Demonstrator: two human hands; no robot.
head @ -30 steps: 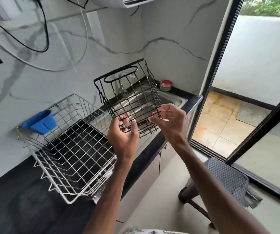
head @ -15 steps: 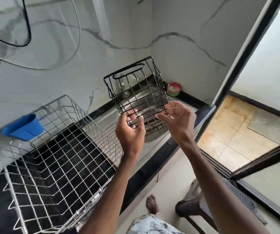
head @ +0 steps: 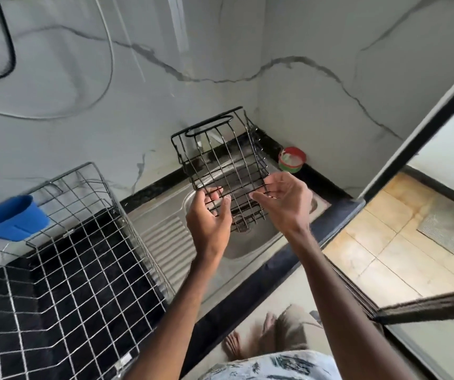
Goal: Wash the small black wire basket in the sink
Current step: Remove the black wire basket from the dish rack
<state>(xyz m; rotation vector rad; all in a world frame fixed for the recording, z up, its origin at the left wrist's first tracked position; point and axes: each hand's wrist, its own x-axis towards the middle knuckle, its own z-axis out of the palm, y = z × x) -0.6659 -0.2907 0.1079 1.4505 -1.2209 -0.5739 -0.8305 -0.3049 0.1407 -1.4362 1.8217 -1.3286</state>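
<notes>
I hold the small black wire basket (head: 221,163) tilted in the air above the steel sink (head: 250,242). Its handle loop points up and away from me. My left hand (head: 209,215) pinches the near lower wires from the left with thumb and fingers. My right hand (head: 282,200) grips the near lower edge from the right, fingers curled through the wires. The sink's drain shows under the basket. A tap is partly visible through the basket's wires.
A large silver wire rack (head: 64,259) stands on the black counter (head: 247,294) at the left, with a blue plastic cup (head: 10,219) hung on its rim. A red and green tub (head: 291,159) sits in the back corner. An open doorway lies to the right.
The basket has moved right and farther over the sink bowl, held by both hands throughout. My view has dropped toward the counter, so the rack looks larger and closer.
</notes>
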